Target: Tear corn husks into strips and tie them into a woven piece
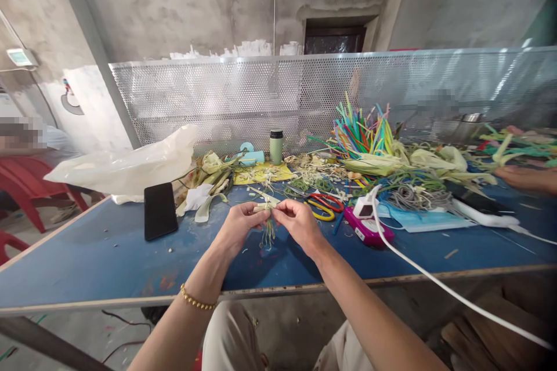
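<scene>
My left hand (241,223) and my right hand (298,221) meet above the blue table (108,261), both pinched on a small bundle of pale leaf strips (267,208). Thin green strands hang down from the bundle between my hands. A beaded bracelet sits on my left wrist. Scissors with red and yellow handles (324,206) lie just beyond my right hand.
A black phone (160,210) lies to the left, next to a white plastic bag (130,165). A pink device (368,226) with a white cable, a green flask (275,146), coloured sticks (361,127) and leaf piles fill the back. Another person's hand (528,178) rests at the right.
</scene>
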`<state>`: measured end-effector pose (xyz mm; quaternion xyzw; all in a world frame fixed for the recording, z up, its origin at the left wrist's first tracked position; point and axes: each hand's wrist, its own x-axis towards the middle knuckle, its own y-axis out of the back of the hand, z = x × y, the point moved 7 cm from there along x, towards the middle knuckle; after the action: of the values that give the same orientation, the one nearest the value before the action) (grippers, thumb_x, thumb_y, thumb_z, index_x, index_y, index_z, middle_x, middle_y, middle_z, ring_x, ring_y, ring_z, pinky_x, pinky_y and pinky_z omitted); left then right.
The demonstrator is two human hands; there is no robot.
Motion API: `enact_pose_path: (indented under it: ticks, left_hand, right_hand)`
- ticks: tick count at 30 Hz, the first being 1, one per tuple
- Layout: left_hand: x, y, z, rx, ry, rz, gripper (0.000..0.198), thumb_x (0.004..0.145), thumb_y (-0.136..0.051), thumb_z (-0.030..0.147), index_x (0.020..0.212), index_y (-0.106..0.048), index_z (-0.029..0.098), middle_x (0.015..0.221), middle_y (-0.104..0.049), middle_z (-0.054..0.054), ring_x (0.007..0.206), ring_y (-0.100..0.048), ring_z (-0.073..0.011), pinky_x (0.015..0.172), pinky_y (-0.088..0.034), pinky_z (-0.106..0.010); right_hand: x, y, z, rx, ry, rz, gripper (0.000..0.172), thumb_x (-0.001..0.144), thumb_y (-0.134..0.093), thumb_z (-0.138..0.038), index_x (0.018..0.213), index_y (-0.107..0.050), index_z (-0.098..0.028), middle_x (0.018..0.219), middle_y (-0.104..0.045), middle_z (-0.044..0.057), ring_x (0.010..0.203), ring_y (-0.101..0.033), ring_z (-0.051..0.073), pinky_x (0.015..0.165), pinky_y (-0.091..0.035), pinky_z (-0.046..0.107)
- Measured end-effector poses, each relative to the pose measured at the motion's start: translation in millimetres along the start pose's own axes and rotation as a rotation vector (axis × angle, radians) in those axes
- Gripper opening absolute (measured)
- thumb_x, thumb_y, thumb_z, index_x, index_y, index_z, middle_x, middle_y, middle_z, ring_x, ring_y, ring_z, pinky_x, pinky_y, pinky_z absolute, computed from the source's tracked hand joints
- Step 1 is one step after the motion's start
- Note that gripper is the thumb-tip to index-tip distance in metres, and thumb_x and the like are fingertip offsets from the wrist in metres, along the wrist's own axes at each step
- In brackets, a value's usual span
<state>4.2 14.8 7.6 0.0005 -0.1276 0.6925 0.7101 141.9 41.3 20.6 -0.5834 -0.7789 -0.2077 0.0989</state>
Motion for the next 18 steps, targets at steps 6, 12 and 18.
enact_pose_path:
  ticks: [6, 12, 18]
  left_hand:
    - [3.0, 3.4, -3.1, 0.017, -0.05, 0.026, 0.023, 0.063, -0.081, 0.029, 0.075, -0.071, 0.012, 0.07, -0.063, -0.003, 0.062, -0.051, -0.0103, 0.059, -0.038, -0.023]
    - [2.0, 1.4, 0.6, 0.015, -0.095, 0.027, 0.019, 0.066, -0.079, 0.027, 0.076, -0.073, 0.012, 0.069, -0.066, -0.003, 0.062, -0.051, -0.0101, 0.059, -0.036, -0.023]
    - [3.9, 4.2, -4.2, -0.115, -0.016, 0.055, 0.026, 0.059, -0.084, 0.029, 0.073, -0.072, 0.01, 0.067, -0.062, -0.003, 0.057, -0.048, -0.0079, 0.054, -0.035, -0.022]
  right_hand:
    - [-1.7, -2.3, -5.4, -0.011, 0.006, -0.038, 0.021, 0.077, -0.062, -0.036, 0.068, -0.06, -0.017, 0.061, -0.056, 0.0, 0.057, -0.048, 0.013, 0.056, -0.036, 0.025]
    - [-1.8, -1.6, -5.4, -0.026, -0.022, -0.041, 0.021, 0.078, -0.059, -0.033, 0.065, -0.056, -0.017, 0.055, -0.053, -0.002, 0.052, -0.043, 0.011, 0.051, -0.033, 0.024]
    - [-0.3, 4.1, -6.2, -0.137, 0.079, 0.016, 0.024, 0.082, -0.058, -0.04, 0.076, -0.062, -0.016, 0.066, -0.061, 0.002, 0.061, -0.054, 0.015, 0.058, -0.041, 0.025]
